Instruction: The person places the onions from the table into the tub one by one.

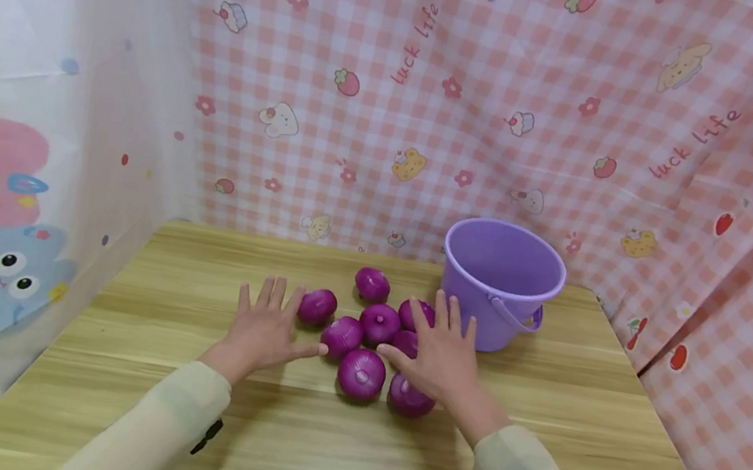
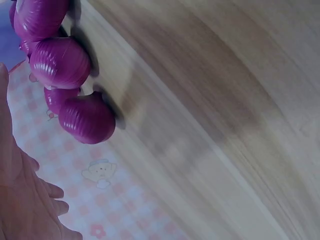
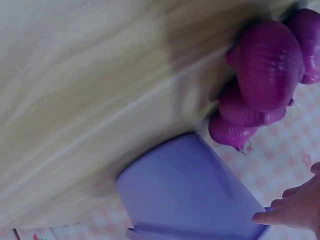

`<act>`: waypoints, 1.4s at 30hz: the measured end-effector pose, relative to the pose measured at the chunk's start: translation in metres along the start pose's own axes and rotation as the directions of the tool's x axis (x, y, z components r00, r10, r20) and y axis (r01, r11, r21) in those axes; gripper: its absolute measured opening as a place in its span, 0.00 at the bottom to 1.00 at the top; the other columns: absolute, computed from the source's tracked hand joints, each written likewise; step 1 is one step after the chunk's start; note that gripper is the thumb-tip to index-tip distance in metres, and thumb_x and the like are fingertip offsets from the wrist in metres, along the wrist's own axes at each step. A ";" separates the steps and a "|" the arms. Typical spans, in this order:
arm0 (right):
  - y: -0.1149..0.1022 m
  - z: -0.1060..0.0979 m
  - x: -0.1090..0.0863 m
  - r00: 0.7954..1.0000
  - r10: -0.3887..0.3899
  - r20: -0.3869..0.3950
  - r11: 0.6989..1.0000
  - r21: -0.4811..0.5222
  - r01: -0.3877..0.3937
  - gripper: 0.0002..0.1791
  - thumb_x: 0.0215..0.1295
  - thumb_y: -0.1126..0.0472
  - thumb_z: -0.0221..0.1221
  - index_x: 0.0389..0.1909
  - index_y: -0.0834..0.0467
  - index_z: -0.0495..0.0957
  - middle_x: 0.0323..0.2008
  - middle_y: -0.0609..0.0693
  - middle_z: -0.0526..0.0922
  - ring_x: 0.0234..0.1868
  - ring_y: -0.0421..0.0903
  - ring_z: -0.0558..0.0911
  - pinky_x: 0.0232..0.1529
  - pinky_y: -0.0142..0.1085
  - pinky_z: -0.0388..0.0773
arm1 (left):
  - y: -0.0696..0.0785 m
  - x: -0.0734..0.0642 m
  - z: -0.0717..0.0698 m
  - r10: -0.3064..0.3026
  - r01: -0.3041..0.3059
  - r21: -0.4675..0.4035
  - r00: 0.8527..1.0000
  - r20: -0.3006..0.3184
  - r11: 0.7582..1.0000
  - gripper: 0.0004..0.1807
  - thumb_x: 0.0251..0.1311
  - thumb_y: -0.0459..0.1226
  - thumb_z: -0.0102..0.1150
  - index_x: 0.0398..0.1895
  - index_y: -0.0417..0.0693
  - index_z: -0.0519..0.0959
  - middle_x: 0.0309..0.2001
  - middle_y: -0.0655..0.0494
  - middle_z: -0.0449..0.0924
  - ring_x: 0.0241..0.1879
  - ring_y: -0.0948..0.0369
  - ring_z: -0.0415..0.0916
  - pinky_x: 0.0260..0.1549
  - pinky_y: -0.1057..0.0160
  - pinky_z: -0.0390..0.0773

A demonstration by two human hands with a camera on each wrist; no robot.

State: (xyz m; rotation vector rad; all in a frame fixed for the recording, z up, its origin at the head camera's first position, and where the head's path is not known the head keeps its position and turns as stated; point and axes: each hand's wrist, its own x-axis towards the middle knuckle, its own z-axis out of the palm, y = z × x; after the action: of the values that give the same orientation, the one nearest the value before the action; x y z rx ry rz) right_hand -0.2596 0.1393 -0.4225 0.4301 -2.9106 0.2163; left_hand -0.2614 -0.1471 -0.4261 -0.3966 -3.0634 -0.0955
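Note:
Several purple onions (image 1: 362, 375) lie grouped on the wooden table. My left hand (image 1: 261, 332), fingers spread and palm down, is at the left of the group, its thumb overlapping the edge of one onion (image 1: 341, 338) in the head view. Over the right side of the group my right hand (image 1: 440, 356) is spread as well, partly hiding the onions beneath it. Neither hand holds anything. In the left wrist view an onion (image 2: 87, 118) shows beyond the left hand (image 2: 30, 195). The right wrist view has onions (image 3: 270, 65) above the right hand (image 3: 295, 207).
A purple bucket (image 1: 494, 286) with a handle stands upright at the back right, just behind the right hand. The wooden table (image 1: 326, 457) reaches back to a pink checked curtain (image 1: 364, 126). A white printed curtain (image 1: 92, 165) hangs at the left.

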 end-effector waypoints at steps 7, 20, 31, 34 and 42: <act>0.001 -0.016 0.005 0.999 -0.022 -0.041 1.000 -0.001 0.022 0.53 0.60 0.21 0.48 0.77 0.51 0.57 0.76 0.66 0.47 0.76 0.66 0.47 0.71 0.64 0.45 | 0.001 0.003 -0.005 -0.006 0.007 -0.017 1.000 0.011 1.000 0.62 0.52 0.77 0.46 0.78 0.42 0.51 0.75 0.30 0.46 0.75 0.36 0.40 0.67 0.28 0.38; 0.011 -0.044 0.017 0.994 -0.024 -0.104 1.000 0.005 0.025 0.52 0.61 0.26 0.53 0.77 0.55 0.56 0.75 0.69 0.50 0.75 0.67 0.49 0.72 0.62 0.46 | 0.001 0.008 -0.010 -0.011 0.012 -0.060 1.000 0.012 0.998 0.62 0.52 0.76 0.49 0.78 0.42 0.50 0.75 0.29 0.45 0.74 0.35 0.41 0.68 0.29 0.40; 0.042 -0.061 0.024 0.986 0.073 -0.149 0.994 0.093 -0.060 0.51 0.63 0.32 0.57 0.76 0.61 0.55 0.74 0.71 0.48 0.74 0.70 0.50 0.72 0.62 0.46 | 0.003 0.008 -0.015 -0.014 0.015 -0.088 1.000 0.002 0.996 0.60 0.55 0.73 0.52 0.78 0.40 0.51 0.75 0.29 0.45 0.74 0.34 0.42 0.67 0.29 0.39; 0.052 -0.064 0.025 0.981 0.101 -0.163 0.990 0.114 -0.083 0.50 0.64 0.33 0.57 0.75 0.63 0.55 0.74 0.72 0.48 0.73 0.71 0.50 0.72 0.62 0.46 | 0.003 0.009 -0.014 -0.014 0.013 -0.092 1.000 -0.006 0.996 0.60 0.55 0.72 0.52 0.78 0.40 0.51 0.75 0.29 0.46 0.73 0.34 0.42 0.67 0.29 0.41; 0.082 -0.070 0.023 0.962 0.196 -0.189 0.968 0.192 -0.159 0.51 0.66 0.33 0.54 0.75 0.68 0.54 0.72 0.76 0.48 0.72 0.72 0.51 0.70 0.64 0.49 | 0.003 0.010 -0.015 -0.011 0.011 -0.105 1.000 -0.008 0.994 0.61 0.54 0.73 0.52 0.77 0.39 0.52 0.74 0.29 0.47 0.73 0.34 0.44 0.67 0.29 0.42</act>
State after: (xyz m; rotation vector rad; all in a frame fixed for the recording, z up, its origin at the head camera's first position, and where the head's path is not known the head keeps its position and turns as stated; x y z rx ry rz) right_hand -0.2946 0.2229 -0.3593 0.1575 -2.7330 0.5142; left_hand -0.2698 -0.1422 -0.4107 -0.3836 -3.0616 -0.2588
